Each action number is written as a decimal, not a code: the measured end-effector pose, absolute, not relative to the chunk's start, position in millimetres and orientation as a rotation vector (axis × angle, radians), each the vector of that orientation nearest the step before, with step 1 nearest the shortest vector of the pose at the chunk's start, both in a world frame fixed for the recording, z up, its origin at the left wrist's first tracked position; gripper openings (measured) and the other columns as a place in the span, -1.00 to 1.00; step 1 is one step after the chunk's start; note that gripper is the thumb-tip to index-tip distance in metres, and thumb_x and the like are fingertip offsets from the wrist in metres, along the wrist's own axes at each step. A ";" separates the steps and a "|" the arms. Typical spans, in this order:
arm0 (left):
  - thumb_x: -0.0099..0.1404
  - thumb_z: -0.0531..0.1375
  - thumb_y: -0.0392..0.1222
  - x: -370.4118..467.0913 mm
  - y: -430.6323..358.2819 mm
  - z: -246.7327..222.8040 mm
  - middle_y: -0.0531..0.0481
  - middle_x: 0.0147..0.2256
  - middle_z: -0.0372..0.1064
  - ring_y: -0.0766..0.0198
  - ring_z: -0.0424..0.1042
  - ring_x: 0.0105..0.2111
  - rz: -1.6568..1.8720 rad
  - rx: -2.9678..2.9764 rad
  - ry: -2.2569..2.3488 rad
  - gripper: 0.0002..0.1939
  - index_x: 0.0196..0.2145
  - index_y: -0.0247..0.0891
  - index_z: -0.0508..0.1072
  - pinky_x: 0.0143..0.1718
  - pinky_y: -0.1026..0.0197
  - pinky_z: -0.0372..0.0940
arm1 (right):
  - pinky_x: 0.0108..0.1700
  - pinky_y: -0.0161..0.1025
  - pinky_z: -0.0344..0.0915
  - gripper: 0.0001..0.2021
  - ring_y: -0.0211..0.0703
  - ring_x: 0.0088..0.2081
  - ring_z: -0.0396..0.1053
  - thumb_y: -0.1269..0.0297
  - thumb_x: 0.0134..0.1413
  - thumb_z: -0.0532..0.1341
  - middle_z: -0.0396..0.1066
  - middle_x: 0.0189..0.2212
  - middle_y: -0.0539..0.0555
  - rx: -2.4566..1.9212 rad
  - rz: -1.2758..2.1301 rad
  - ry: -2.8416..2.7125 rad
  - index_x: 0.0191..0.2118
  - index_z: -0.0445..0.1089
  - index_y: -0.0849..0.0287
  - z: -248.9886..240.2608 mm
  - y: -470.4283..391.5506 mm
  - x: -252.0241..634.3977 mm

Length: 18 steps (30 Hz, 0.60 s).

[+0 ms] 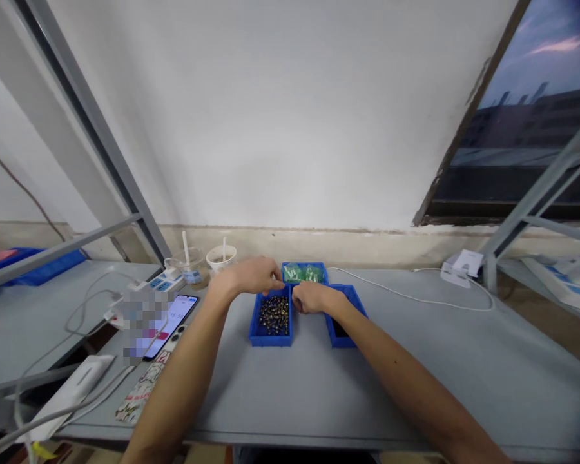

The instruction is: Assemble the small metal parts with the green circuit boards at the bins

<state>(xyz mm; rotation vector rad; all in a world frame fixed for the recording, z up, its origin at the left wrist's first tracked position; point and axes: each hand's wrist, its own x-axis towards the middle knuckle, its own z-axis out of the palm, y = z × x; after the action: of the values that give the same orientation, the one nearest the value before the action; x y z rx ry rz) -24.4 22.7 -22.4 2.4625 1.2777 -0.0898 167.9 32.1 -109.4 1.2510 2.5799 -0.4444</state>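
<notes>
Blue rectangular plastic parts bin (270, 341): my landmark, sitting on the grey flat-topped counter (265, 396) in the middle of my head view.
Small shiny brass-and-dark metal pieces (274, 316): they lay in a loose heap inside the parts bin; I could not make out their exact shape.
Bare left hand (260, 274): it hung over the far end of the parts bin, wrist bent, fingers pointing down and drawn together; I could not tell whether they grasped a piece.
Bare right hand (312, 298): it was just right of the parts bin's far corner, fingers curled under; whatever they might have held was hidden from me.
Blue plastic bin with shiny green packets (304, 264): directly behind the parts bin.
Blue plastic bin with a dark inside (342, 343): right of the parts bin and apart from it, partly covered by the right forearm (362, 325).
Pinch: I judged that pieces this small called for fingertips, one at a time, lifted clear of the rim.
Hands: keeping both close and low beside the parts bin seemed wise, since a slipped piece could roll across the counter.
</notes>
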 end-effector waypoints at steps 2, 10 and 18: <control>0.30 0.17 -0.04 -22.1 14.1 -18.3 -0.02 -0.51 0.54 0.21 0.45 -0.45 -0.066 2.485 1.223 -0.72 -0.28 -0.21 0.64 -0.38 0.25 0.19 | -0.39 -0.34 0.18 -0.73 -0.13 -0.32 0.51 0.61 -0.09 0.21 0.61 -0.31 0.17 1.243 -0.429 2.579 -0.28 0.61 0.30 -111.0 31.1 168.2; 0.32 0.16 -0.08 -20.1 6.2 -16.5 -0.01 -0.48 0.55 0.22 0.47 -0.43 0.005 2.499 1.158 -0.75 -0.24 -0.19 0.63 -0.39 0.25 0.17 | -0.38 -0.36 0.17 -0.76 -0.21 -0.35 0.45 0.61 -0.08 0.22 0.59 -0.35 0.09 1.198 -0.456 2.631 -0.31 0.58 0.24 -86.5 27.8 178.2; 0.38 0.11 -0.12 -21.0 6.1 -14.2 -0.01 -0.41 0.55 0.24 0.45 -0.40 0.145 2.570 1.165 -0.74 -0.19 -0.19 0.59 -0.36 0.24 0.14 | -0.35 -0.35 0.15 -0.83 -0.31 -0.45 0.31 0.55 0.00 0.20 0.42 -0.50 -0.06 1.357 -0.641 3.196 -0.32 0.49 0.19 -28.1 2.8 201.0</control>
<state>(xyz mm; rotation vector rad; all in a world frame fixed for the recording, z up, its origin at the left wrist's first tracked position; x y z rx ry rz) -21.0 6.1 -14.2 2.5698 1.1649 0.1449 201.0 2.8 -28.1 1.3574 3.1957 -0.6410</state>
